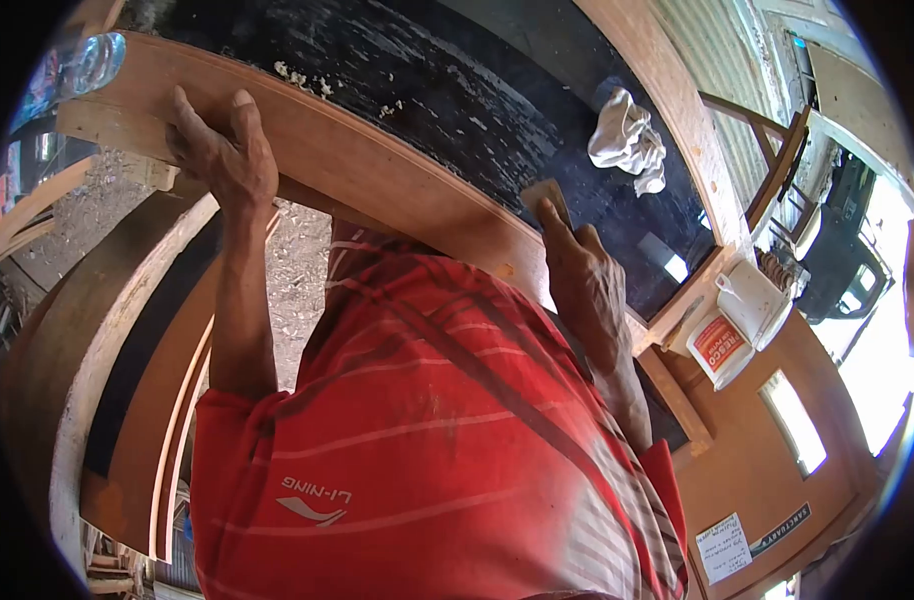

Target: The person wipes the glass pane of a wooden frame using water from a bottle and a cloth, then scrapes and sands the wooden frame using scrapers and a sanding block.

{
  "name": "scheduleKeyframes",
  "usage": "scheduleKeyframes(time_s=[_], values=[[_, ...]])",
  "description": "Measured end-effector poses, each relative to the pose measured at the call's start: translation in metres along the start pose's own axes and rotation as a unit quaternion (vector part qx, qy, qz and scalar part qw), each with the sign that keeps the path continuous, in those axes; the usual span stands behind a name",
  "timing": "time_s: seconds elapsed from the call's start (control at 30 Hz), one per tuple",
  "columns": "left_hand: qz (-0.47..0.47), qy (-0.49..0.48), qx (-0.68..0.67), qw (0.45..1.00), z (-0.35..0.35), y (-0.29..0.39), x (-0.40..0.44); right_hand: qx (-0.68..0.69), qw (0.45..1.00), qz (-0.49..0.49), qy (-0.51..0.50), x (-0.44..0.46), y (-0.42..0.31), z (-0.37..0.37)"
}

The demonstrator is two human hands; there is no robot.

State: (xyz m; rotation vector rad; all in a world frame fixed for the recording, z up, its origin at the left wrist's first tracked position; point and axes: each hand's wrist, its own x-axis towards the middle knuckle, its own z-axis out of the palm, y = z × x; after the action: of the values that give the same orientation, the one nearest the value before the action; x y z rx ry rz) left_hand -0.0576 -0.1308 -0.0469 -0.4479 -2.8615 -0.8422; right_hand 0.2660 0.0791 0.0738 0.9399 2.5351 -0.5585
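Observation:
My left hand [225,155] rests on the wooden frame rail [367,150], fingers spread and gripping nothing. Between the fingers and thumb of my right hand [585,275] is a small flat tan piece [545,199], held against the dark panel [457,110] beside the rail's inner edge. Whether it is a scraper or folded sandpaper I cannot tell. Pale streaks and smears mark the panel's glossy surface. Whitish crumbs [302,80] lie along the rail, nearer my left hand. A crumpled white cloth [627,140] sits on the panel, beyond my right hand.
At the frame's right corner stand a white tub [754,303] and a labelled container [719,348]. A clear plastic bottle [97,62] is at the far left. A brown panel with a rectangular opening [767,440] is at right; curved boards [162,390] stand at left.

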Motion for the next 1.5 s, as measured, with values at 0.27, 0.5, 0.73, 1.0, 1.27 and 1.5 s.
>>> scheduleKeyframes(time_s=[0.27,0.5,0.73,1.0,1.27,1.5], values=[[0.003,-0.017,-0.013,1.000,-0.004,0.003,-0.002,-0.019,1.000,-0.020,0.014,0.011,-0.006,-0.005],[-0.008,-0.039,-0.021,0.999,-0.005,0.003,0.000,-0.033,0.999,-0.025,0.029,0.035,-0.017,-0.010],[-0.020,-0.047,-0.009,0.999,-0.001,-0.001,-0.002,-0.027,0.999,0.012,0.023,0.030,-0.015,-0.005],[0.010,-0.062,0.021,0.998,-0.013,0.001,0.000,-0.016,1.000,0.003,0.022,0.022,0.002,-0.006],[0.032,-0.054,0.015,0.998,-0.012,-0.001,-0.004,-0.015,0.999,-0.016,0.049,0.059,-0.011,-0.019],[0.024,-0.052,-0.004,0.998,-0.011,0.004,-0.003,-0.013,0.996,-0.070,0.056,0.088,-0.017,-0.029]])
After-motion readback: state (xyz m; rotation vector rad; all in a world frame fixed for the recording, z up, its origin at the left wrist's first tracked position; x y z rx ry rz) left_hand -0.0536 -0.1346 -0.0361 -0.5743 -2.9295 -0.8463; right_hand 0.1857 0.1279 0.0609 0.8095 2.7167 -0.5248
